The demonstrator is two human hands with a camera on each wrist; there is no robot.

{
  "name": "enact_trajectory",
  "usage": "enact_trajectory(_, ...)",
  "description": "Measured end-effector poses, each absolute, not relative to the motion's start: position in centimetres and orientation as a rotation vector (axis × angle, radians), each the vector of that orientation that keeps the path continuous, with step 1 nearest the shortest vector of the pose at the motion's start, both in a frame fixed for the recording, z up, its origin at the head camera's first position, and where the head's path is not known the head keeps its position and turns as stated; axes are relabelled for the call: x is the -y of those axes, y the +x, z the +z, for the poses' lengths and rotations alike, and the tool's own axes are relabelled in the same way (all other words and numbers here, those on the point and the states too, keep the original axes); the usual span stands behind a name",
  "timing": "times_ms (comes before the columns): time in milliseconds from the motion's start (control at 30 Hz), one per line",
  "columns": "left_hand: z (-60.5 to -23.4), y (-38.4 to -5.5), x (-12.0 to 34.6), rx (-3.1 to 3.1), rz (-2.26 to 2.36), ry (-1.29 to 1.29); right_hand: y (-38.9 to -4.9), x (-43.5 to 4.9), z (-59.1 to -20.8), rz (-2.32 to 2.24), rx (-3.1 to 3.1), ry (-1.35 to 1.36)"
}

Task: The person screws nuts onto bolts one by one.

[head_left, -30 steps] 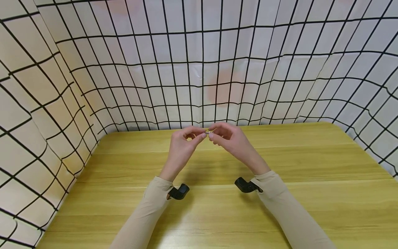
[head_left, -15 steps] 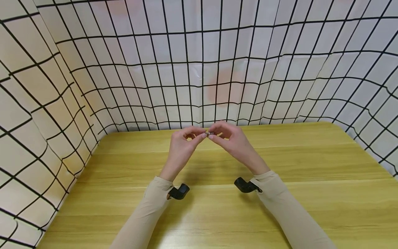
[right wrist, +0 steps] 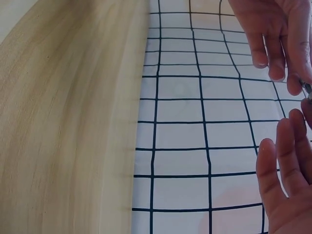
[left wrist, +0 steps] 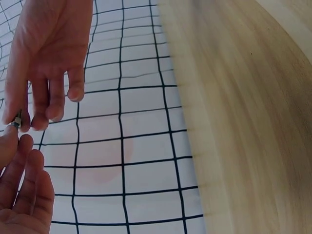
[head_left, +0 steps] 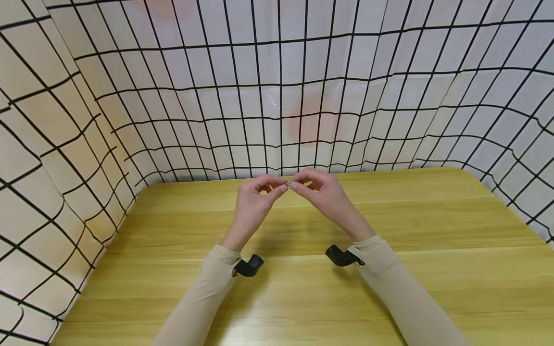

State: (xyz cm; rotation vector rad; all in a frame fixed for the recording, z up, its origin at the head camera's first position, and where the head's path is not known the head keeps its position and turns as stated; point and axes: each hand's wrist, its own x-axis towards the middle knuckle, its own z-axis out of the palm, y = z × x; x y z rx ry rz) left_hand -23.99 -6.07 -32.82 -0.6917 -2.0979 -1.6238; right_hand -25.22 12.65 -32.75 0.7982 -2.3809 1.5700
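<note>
Above the far part of the table, my left hand (head_left: 254, 202) and right hand (head_left: 322, 194) meet fingertip to fingertip. Between them is a small, slim metal piece (head_left: 287, 184), too small and too covered to name. Thumb and index finger of the left hand pinch one end; the right thumb and index finger pinch the other. In the left wrist view the metal piece (left wrist: 17, 120) shows a shiny bit between the right hand (left wrist: 51, 53) above and the left hand (left wrist: 27, 195) below. It is barely visible at the right wrist view's edge, beside the right hand (right wrist: 290, 190).
A wooden table (head_left: 285, 298) spreads below both forearms. White sheeting with a black grid (head_left: 277, 105) rises behind it and along its sides. Each wrist carries a black camera mount, the left one (head_left: 249, 265) and the right one (head_left: 341, 256).
The right thumb and fingertips have drawn together and now cover more of the metal piece, which showed longer half a second ago. The left hand stays almost still, and the view shifts slightly.
</note>
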Motion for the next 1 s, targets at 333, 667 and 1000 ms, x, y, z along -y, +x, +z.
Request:
enact_trajectory(333, -32.8, -23.97, 5.94, 2.08, -1.624, -0.709, -25.19, -12.6, -32.52, 1.543, 2.398, 0.827)
enact_trajectory(667, -32.67, -23.82, 5.93, 2.101, -1.654, -0.664, -25.43, -12.71, -32.57, 1.663, 2.363, 0.864)
enact_trajectory(1000, -32.71, -23.89, 5.94, 2.083, -1.659, -0.673, -25.89, -12.84, -33.39, 1.695, 2.303, 0.886)
